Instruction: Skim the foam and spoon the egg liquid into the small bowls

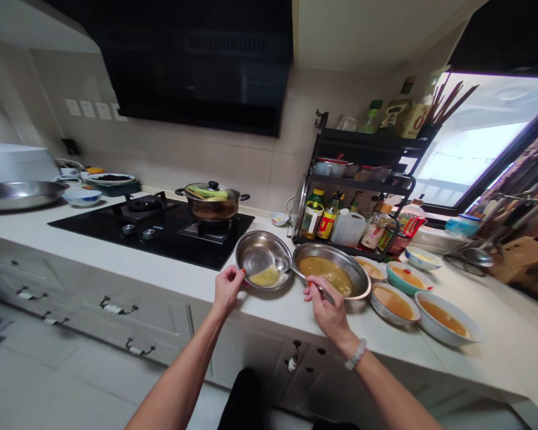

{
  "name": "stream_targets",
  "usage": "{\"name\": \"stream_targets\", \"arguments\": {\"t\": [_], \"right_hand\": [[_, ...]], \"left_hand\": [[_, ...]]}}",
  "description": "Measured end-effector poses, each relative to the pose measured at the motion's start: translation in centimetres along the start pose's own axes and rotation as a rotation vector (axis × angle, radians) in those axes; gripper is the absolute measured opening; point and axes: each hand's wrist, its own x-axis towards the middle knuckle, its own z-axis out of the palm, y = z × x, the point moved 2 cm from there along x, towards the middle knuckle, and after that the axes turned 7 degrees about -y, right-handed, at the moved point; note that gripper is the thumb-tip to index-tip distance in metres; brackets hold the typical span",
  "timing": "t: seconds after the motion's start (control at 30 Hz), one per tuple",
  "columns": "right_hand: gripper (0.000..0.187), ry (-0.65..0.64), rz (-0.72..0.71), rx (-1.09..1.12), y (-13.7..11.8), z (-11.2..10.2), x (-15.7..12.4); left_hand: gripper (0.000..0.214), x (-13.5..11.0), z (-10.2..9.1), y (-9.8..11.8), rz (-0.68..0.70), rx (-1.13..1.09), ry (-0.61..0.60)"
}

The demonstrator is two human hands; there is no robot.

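My left hand [228, 288] pinches the near-left rim of a steel bowl [255, 251], which is tilted a little and has a small pool of yellowish broth [266, 275] at its near side. In my right hand [326, 304] is the handle of a metal ladle [280, 264], its head inside that tilted bowl. Right beside it stands a wider steel basin [362, 280] with yellow-brown soup [327, 272]. My right hand is above this basin's near rim, and a bracelet circles that wrist.
Several soup-filled bowls, among them a white bowl [468, 334] and a teal-rimmed bowl [410, 287], crowd the counter at right. A lidded pot [211, 206] sits on the gas hob [179, 242]. Behind the basin, a black rack [363, 186] holds bottles. A wide pan [20, 194] lies far left.
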Motion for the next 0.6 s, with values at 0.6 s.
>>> {"name": "stream_targets", "arguments": {"t": [0.6], "right_hand": [[0.023,0.433,0.450,0.466,2.2,0.3,1.4]], "left_hand": [[0.028,-0.2,0.2,0.7,-0.001,0.032,0.015]]}}
